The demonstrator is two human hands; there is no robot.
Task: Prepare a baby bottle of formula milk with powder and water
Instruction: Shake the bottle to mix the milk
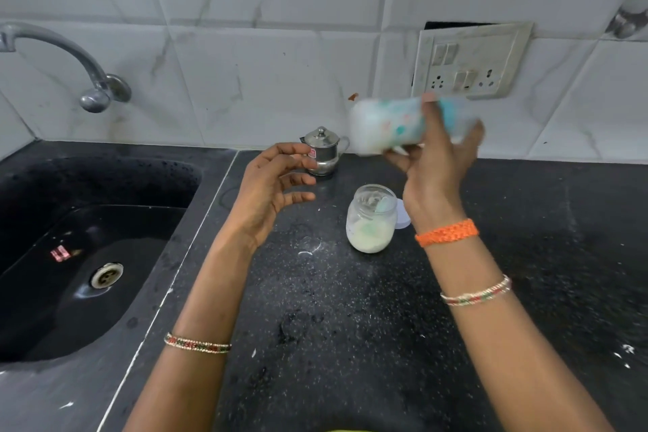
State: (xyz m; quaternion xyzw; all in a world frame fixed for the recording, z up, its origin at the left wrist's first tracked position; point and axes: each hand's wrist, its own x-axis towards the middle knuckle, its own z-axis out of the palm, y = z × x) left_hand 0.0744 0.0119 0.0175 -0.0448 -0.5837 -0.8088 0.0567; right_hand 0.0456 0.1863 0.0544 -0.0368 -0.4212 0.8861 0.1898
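My right hand (434,165) grips a baby bottle (385,126) lying sideways in the air above the counter, blurred by motion; its white milky body points left and its blue cap end points right. My left hand (270,186) hovers empty to the left, fingers curled and apart. Below the bottle an uncovered glass jar (371,219) of pale formula powder stands on the black counter, with a light blue scoop inside. Its whitish lid (402,219) lies right behind it, partly hidden by my right wrist. A small lidded steel pot (322,151) stands by the wall.
A black sink (87,256) with a metal drain fills the left side, with a steel tap (70,60) above it. A switch and socket plate (470,61) sits on the tiled wall. Spilled powder specks dot the black granite counter (350,326).
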